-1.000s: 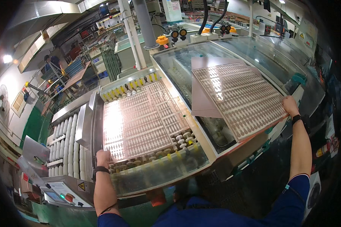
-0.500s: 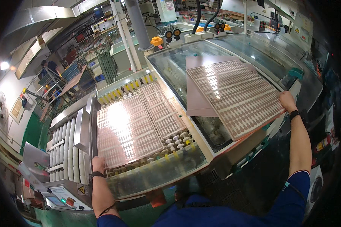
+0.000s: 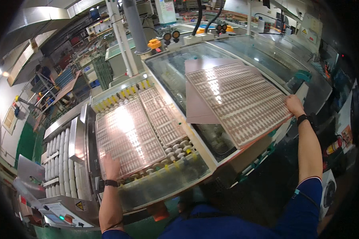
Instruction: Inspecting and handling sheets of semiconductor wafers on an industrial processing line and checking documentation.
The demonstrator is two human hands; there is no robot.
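A copper-coloured circuit board panel with rows of repeated pattern lies flat on the conveyor rollers. My left hand is over its near left corner, fingers stretched out; whether they press on it cannot be told. A second patterned panel lies close to its right side on the same rollers. Farther right, my right hand grips the right corner of another circuit board panel. That panel rests at an angle on a plain pinkish sheet, above the machine's glass cover.
White rollers and a control panel with a green light are at the left. Small conveyor wheels show beside the panels. Gauges and an orange knob stand behind. Another person is far left.
My left hand has moved from the first panel's left edge inward over its near corner, its fingers now stretched. The right hand keeps its grip. The whole view has shifted slightly.
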